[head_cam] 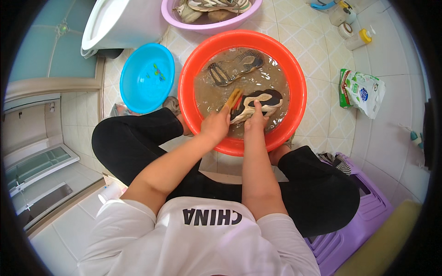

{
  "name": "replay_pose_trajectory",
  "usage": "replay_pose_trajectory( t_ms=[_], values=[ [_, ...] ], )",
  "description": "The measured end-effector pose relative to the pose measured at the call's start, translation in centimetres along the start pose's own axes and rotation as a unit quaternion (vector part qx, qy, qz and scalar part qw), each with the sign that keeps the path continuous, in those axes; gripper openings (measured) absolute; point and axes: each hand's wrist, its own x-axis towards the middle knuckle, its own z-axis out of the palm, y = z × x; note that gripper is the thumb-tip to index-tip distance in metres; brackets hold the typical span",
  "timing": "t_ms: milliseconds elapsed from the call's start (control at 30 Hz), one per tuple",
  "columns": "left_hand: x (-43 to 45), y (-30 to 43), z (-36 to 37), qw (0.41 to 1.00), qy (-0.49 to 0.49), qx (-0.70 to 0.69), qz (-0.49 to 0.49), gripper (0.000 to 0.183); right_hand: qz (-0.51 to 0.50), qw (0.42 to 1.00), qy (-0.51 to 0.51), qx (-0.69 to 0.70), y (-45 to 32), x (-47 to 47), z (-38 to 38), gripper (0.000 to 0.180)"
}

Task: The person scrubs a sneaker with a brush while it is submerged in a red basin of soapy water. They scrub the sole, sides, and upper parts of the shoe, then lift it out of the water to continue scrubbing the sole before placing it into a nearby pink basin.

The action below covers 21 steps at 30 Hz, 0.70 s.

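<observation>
A red plastic basin [299, 93] holding murky water [207, 98] stands on the floor between my feet. In my left hand [215, 125] is a scrubbing brush [234, 98] with a yellowish handle and some red at its bristle side. The brush meets the toe end of a black and beige sneaker [264, 100]. My right hand [256, 120] grips that sneaker's near side, thumb on top, just over the water. Its sole and my right fingers are mostly hidden. A second dark sneaker [236, 67] lies partly under water at the basin's far side.
A blue basin [138, 79] stands to the left. Beyond is a pink basin [212, 28] with more shoes [221, 6]. On the right are a bag of detergent [362, 91], a pump bottle [359, 38] and, near my right leg, a purple plastic stool [369, 207].
</observation>
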Motion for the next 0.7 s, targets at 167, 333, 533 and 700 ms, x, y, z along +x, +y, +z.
replay_pose_trajectory(
  t_ms=[167, 333, 533, 700],
  values=[
    [-5.2, 1.4, -0.4, 0.998, -0.044, -0.013, 0.032, 0.039, -0.021, 0.999, 0.029, 0.023, -1.1, 3.1, -1.9, 0.059],
    [1.0, -0.2, 0.3, 0.998, 0.027, 0.031, 0.040, 0.041, 0.049, 0.996, -0.075, 0.029, -0.3, 1.1, -0.7, 0.063],
    [-3.3, -0.6, -1.0, 0.997, 0.000, 0.051, 0.057, 0.042, 0.063, 0.998, -0.001, 0.019, -1.5, 1.8, -0.6, 0.060],
    [-5.1, 0.4, -0.8, 0.996, 0.008, 0.043, 0.082, 0.041, 0.051, 0.999, 0.008, 0.008, -1.4, 3.3, -1.4, 0.062]
  ],
)
